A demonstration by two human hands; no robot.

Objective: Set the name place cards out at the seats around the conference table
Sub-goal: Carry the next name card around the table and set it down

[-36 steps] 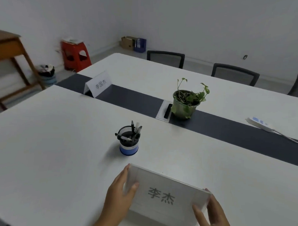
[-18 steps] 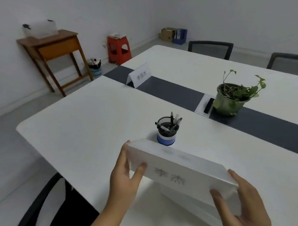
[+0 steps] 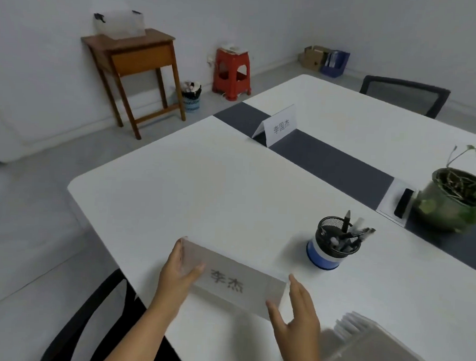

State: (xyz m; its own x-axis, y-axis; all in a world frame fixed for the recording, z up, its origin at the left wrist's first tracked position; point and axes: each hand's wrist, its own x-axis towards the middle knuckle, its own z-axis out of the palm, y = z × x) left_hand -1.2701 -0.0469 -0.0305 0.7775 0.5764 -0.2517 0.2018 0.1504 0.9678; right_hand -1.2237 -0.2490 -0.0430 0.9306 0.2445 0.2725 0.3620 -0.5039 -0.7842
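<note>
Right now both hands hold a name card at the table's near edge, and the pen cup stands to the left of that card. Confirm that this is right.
Not quite. The pen cup stands to the right of the name card, not the left, as the head view shows. The rest holds: the left hand and right hand hold the card's ends near the table's near edge.

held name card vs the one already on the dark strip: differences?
The held card is gripped at its ends by the left hand and right hand; the strip card stands alone. Held card sits near the table edge, strip card mid-table. Both are white folded tents with dark print.
</note>
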